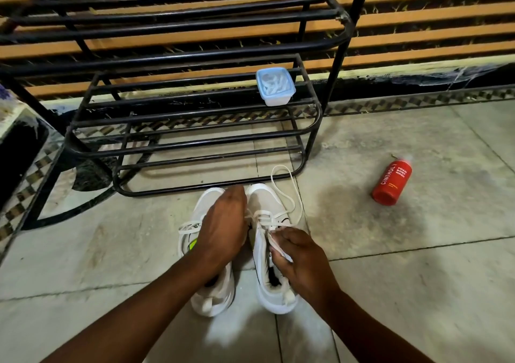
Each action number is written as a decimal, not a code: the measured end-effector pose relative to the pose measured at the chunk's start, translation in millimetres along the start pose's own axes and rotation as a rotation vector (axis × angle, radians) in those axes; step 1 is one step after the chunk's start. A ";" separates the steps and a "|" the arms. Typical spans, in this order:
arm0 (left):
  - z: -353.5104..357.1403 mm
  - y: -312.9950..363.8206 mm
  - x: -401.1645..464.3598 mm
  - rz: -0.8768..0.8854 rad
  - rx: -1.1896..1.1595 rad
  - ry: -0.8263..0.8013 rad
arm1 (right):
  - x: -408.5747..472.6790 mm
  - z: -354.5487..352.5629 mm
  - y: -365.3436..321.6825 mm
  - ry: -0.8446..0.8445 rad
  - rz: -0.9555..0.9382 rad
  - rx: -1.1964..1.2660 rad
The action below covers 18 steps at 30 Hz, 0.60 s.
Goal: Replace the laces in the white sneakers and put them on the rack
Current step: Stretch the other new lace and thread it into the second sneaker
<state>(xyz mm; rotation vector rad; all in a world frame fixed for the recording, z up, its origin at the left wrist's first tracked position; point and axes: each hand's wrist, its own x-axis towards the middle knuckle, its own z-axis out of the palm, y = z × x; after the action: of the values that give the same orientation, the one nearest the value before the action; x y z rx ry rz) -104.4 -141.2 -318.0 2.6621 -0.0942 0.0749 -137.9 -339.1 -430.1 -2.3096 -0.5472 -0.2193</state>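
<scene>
Both forearms come in from 6 o'clock, cut off at the bottom edge. Right hand (299, 256) sits at centre-right, fingers curled, pinching the white tongue or lace end at the throat of the right sneaker (271, 251); exactly which it grips is hard to make out, fingers cover it. Left hand (223, 224) lies over the left sneaker (210, 293), back of hand up, fingers reaching toward 12 o'clock w/ tips between the two toes; can't tell if it grips anything, underside hidden. Most of that shoe's upper is blocked by hand & wrist, only heel, toe and a yellow-green side patch show. Both shoes stand side by side on the tiled floor (418, 279), toes at 12 o'clock, just short of the rack. A loose white lace (289, 192) loops off the right shoe toward 1 o'clock. At 3 o'clock, well apart, a red bottle (392, 181) lies on its side, label partly readable. Black metal rack (195, 128) stands at 12 o'clock, upper tiers cut off by the top edge. On its low shelf, at 1 o'clock, a lidded plastic box (275, 85), contents blurred & whitish.
</scene>
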 end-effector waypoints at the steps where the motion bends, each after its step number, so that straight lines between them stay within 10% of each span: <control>1: -11.1 4.1 1.2 0.007 -0.018 0.049 | -0.3 0.6 0.5 0.000 0.006 -0.001; 10: -24.1 -2.5 20.2 -0.216 -0.751 0.127 | -2.3 5.3 -0.3 0.040 0.014 -0.049; 18: -1.4 -22.5 20.1 0.436 0.298 -0.232 | -1.5 9.2 -1.6 0.066 -0.006 -0.167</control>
<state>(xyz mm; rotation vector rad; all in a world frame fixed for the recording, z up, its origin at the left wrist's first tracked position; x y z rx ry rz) -82.6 -121.7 -325.6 2.8853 -0.7949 -0.0874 -140.0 -332.1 -436.1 -2.4521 -0.5194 -0.3551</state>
